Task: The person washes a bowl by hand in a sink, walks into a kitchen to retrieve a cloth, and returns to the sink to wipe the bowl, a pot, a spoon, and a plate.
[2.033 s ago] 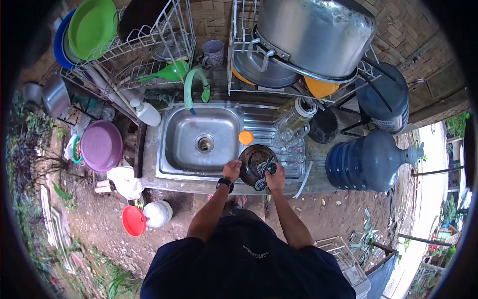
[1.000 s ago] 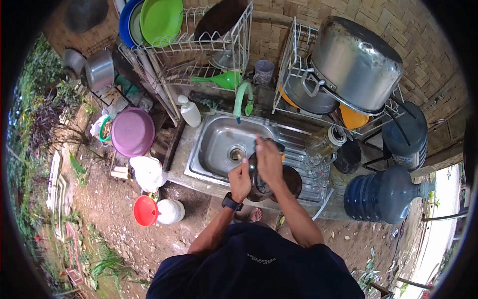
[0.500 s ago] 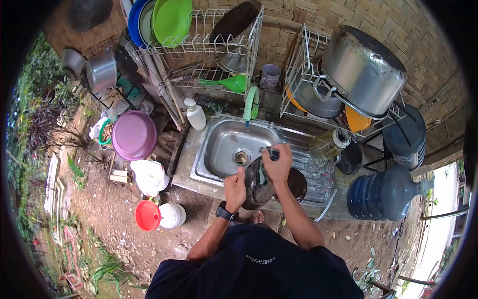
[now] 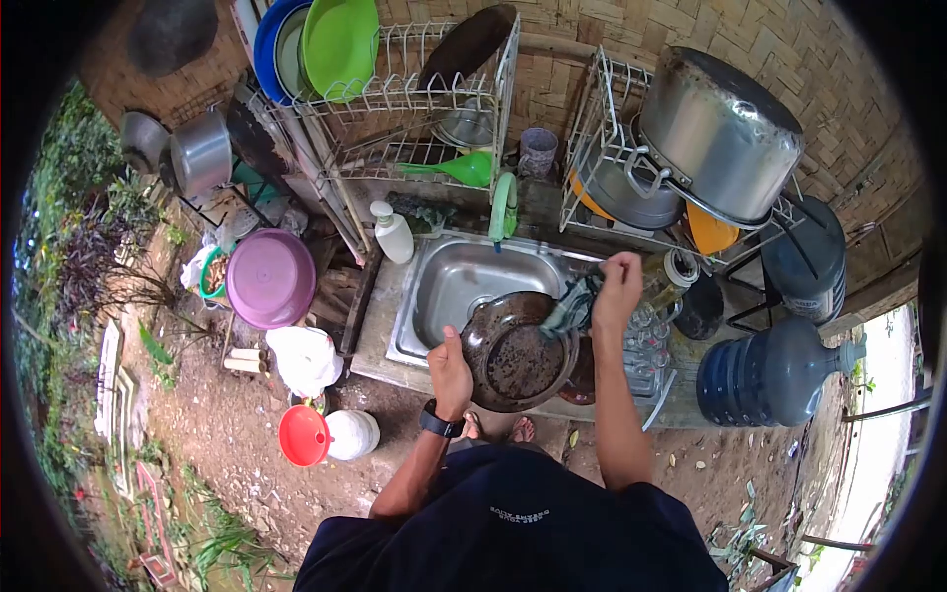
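My left hand (image 4: 450, 379) grips the left rim of a dark, blackened round pan (image 4: 523, 363), its thumb pointing up. The pan is tilted over the front edge of the steel sink (image 4: 424, 296), with its speckled, stained round middle facing me. My right hand (image 4: 618, 288) is closed on a dark cloth (image 4: 570, 310) with pale markings, which hangs down against the pan's upper right rim. Behind the pan, a reddish-brown round dish or pan (image 4: 580, 383) shows only in part. A green tap (image 4: 503, 207) stands over the basin.
Glasses (image 4: 646, 340) and a jar (image 4: 669, 274) stand at the drainboard's right. A soap bottle (image 4: 393, 233) is left of the basin. A dish rack (image 4: 395, 99) and a large pot (image 4: 722, 133) rise behind. A blue water jug (image 4: 769, 377) lies at right.
The pan has swung round from a steep, edge-on tilt to show its broad face. My right hand has moved right and up with the cloth, out to the pan's rim.
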`<state>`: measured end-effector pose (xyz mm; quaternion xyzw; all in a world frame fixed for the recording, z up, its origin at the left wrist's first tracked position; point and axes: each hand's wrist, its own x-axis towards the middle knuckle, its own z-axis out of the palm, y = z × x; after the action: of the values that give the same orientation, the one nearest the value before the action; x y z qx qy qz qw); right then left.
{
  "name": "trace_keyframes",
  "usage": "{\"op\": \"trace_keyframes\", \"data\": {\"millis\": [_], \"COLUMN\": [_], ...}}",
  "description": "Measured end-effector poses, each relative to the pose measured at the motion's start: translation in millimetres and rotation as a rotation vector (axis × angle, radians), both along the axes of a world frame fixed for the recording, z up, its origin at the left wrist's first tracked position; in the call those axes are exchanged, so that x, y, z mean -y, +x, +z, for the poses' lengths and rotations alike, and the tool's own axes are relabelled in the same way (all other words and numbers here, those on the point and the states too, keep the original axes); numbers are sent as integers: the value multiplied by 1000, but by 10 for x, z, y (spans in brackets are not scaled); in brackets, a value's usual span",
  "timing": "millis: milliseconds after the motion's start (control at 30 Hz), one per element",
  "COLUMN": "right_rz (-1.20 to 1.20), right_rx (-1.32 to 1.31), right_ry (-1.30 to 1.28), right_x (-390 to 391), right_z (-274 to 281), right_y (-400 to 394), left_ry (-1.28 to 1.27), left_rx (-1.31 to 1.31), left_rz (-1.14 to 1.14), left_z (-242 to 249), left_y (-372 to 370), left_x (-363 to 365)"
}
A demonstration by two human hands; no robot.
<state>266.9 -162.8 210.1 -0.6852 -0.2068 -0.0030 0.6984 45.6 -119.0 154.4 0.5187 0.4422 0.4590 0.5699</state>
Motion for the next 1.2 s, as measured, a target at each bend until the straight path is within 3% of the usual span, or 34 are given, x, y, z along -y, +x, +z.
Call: {"op": "trace_keyframes", "data": {"millis": [67,200,267,300,367,467,567,667,733,800,833,933,1033,1133,1167,1200], "right_rz": [189,241,470,487,507,325,263,358,427,564,634,524,316,302,222,309], "right_rx": [-78,523,668,761,925,832,339,571,832,899,932,986,671,469,447,572], "right_ry": [247,-196,-296,-275,-248,-262,-246,-287,-259,-221,-196,-83,-112,-164,-192,-201], "right_x": [106,-78,32,112,368,470,159,-70,-32,184,251,596,561,295,246,298], "right_z": [470,210,-17,-55,-146,-317,-201,38,16,-117,-197,-522,-443,18,-2,-65], "right_y": [-349,-1136,-1249,-1279,-1250,-974,-695,-894,-1161,-1322,-1392,-1238,-1001,-966,-1108,-1266], "left_ry": [18,-63,-53,-231,-293,-353,-296,-270,-290,-255,-428,-615,-604,-558,-552,-546], "left_rx": [0,121,174,198,234,294,108,61,139,240,458,586,508,545,555,563], "left_rz": [-36,-99,-63,17,36,75,-61,-18,34,96,-50,-55,-17,2,23,44], "left_z": [-19,66,-13,51,99,252,124,135,106,112,102,156,253,252,291,316], "left_y": [-6,134,93,90,40,150,10,91,121,98,-12,-86,-62,21,42,47], "left_x": [-26,-12,-120,-169,-153,-109,-142,-92,-173,-233,-292,-343,-206,-168,-161,-161]}}
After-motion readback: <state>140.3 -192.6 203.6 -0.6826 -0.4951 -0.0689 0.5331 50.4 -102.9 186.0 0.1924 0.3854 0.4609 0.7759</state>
